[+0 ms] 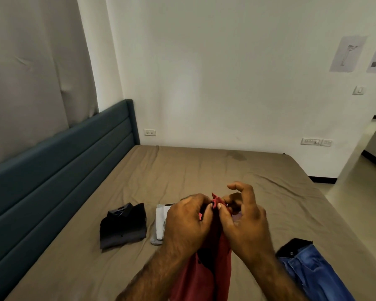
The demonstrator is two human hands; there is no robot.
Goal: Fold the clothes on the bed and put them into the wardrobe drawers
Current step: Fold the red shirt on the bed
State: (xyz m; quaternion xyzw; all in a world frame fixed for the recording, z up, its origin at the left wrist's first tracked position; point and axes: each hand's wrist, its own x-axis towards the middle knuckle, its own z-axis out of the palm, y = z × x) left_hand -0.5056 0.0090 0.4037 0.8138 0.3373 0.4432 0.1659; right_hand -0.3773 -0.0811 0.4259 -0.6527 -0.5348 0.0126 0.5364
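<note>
1. The person holds a red garment [213, 270] up above the bed [204, 170], both hands meeting at its top edge, so the cloth hangs free toward the camera instead of lying on the sheet.
2. The left hand [187, 222] has its fingers [201, 206] curled around the bunched top of the cloth, pinching it at the thumb. The right hand [243, 218] pinches the same edge from the other side with thumb and lower fingers, while its index finger sticks up loosely, holding nothing.
3. Judged from this grip, the hands are finding a corner or seam to spread the garment before folding; letting it hang lets its own weight pull it straight.
4. Taking the red garment as the landmark: to its left, well apart, a folded black shirt [123, 227] lies flat on the bed, collar up. Between that shirt and the garment, partly hidden behind the left hand, lies a white and grey folded item [160, 224]; what kind cannot be told.
5. To the right of the red garment, near the bed's edge, blue jeans [308, 268] lie unfolded, with a dark item [292, 246] at their top end.
6. The folded pieces are set side by side, probably so they can be carried off together. No wardrobe or drawer is in view, so the putting-away step seems not yet begun.
7. The risk here is modest: the small pinch could slip and the cloth drop in a heap.
</note>
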